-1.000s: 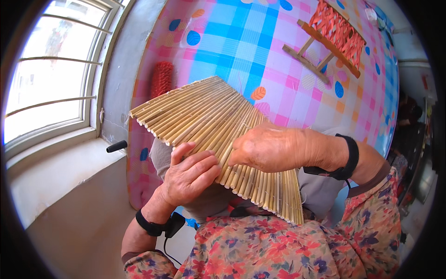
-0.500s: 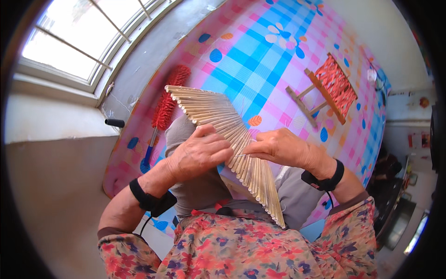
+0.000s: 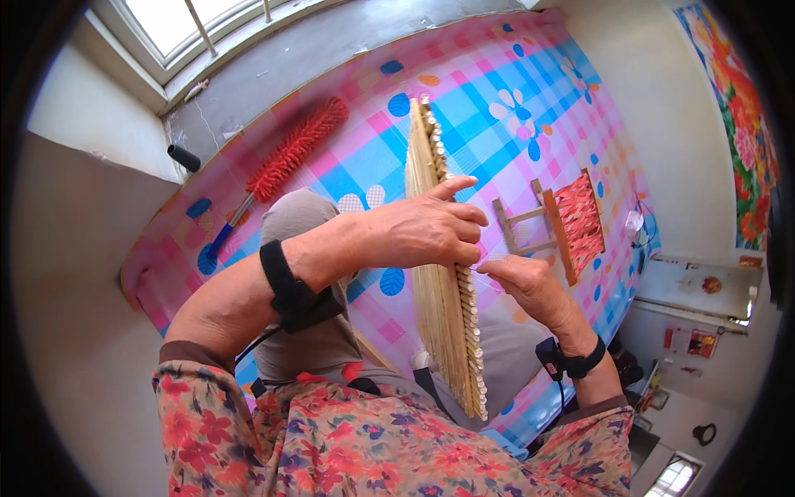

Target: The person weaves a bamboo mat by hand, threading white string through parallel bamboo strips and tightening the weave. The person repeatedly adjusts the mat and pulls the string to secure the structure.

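Observation:
A stiff mat of pale, dry plant stalks, fixed side by side, stands tilted almost on edge above my lap. Its cut stalk ends form a line facing right. My left hand lies across the mat's middle, gripping it with curled fingers while the index finger sticks out past the stalk ends. Just right of that edge, my right hand is closed in a pinch, its fingertips near the left hand's fingers. A thin needle showed in this pinch a moment ago; now it is mostly hidden.
A red fluffy duster with a blue handle lies at the left on the checked, patterned covering. Right of my hands lies a small wooden folding stool with a red woven seat. A barred window is at the upper left.
The mat has swung from a slanting, face-up position to nearly upright on edge. My left hand has moved right and over it; the right hand has drawn slightly right, off the stalks.

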Motion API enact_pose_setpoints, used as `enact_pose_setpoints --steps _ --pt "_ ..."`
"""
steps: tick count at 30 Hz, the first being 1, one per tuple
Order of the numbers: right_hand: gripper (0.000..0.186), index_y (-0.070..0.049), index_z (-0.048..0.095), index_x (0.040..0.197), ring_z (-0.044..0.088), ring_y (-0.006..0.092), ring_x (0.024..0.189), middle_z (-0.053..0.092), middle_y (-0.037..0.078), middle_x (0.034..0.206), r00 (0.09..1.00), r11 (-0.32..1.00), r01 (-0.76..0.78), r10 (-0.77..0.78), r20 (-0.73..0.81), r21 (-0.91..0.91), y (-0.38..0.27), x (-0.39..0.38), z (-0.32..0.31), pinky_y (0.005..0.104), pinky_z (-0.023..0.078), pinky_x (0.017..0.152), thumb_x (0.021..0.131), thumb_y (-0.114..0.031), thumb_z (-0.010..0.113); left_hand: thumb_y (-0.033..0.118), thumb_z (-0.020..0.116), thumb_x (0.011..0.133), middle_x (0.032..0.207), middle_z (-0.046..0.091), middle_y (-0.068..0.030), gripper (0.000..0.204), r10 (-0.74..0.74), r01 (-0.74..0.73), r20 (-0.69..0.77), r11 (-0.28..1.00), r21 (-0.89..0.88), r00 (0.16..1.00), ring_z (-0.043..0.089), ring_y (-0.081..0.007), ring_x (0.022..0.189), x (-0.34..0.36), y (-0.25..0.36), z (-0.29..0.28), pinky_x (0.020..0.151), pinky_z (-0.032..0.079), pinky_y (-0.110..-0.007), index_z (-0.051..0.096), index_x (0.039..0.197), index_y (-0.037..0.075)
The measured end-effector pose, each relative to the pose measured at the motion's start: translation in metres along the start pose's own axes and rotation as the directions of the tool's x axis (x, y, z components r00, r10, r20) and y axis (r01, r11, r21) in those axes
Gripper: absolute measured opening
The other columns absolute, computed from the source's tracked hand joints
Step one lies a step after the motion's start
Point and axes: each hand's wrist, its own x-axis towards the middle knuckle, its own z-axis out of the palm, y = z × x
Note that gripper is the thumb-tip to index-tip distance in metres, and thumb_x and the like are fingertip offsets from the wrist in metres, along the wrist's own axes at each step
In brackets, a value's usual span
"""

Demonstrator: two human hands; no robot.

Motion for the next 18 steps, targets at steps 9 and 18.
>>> enact_pose_setpoints --steps 9,18 --pt "0.022 -0.004 0.067 0.103 0.063 0.0284 0.069 0.061 0.011 0.075 0.999 0.998 -0.011 0.014 0.048 -0.065 0.001 0.003 -0.017 0.0368 0.049 0.06 0.082 0.003 0.067 0.012 0.064 0.08 0.089 0.066 0.0004 0.013 0.144 -0.143 -0.011 0.989 0.043 0.99 0.06 -0.0192 0.103 0.02 -0.021 0.003 0.104 0.028 -0.046 0.068 0.093 0.016" --pt "0.03 -0.004 0.066 0.108 0.058 0.0286 0.063 0.056 0.012 0.07 0.993 0.999 -0.004 0.009 0.119 -0.041 0.001 0.01 -0.019 0.0379 0.046 0.057 0.079 0.006 0.067 0.017 0.066 0.077 0.075 0.061 0.0042 0.007 0.18 -0.178 -0.058 0.983 0.043 0.982 0.06 -0.0161 0.086 0.015 -0.025 0.0 0.089 0.036 -0.039 0.067 0.084 0.019"
